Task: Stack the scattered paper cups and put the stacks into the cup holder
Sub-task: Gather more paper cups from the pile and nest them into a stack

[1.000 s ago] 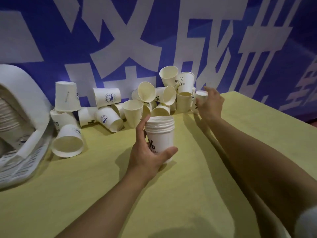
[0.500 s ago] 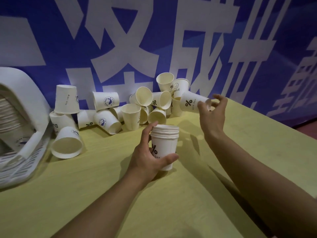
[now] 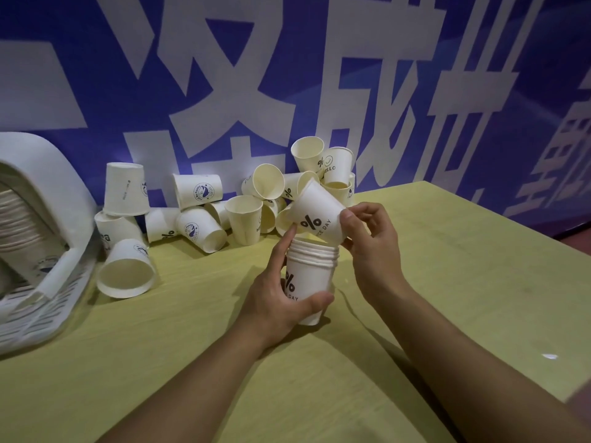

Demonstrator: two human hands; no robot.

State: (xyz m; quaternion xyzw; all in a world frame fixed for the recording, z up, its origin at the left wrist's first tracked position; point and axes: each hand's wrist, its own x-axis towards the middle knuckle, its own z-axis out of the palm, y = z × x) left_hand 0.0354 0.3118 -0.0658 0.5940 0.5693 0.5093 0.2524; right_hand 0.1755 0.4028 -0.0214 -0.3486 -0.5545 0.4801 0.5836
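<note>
- The left hand (image 3: 281,302) is gripping the stack of nested cups (image 3: 311,276), fingers curled round it, just above the yellow bench (image 3: 447,282).
- The right hand (image 3: 374,247) is pinching a single "%" cup (image 3: 315,215), tilted bottom-up over the stack's mouth.
- Loose cups (image 3: 198,212) are lying against the blue wall (image 3: 415,75).
- The white cup holder (image 3: 48,219) at left is apparently already holding stacked cups.

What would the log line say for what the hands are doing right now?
left hand: grips cup stack | right hand: holds tilted paper cup over stack | not nested yet
</note>
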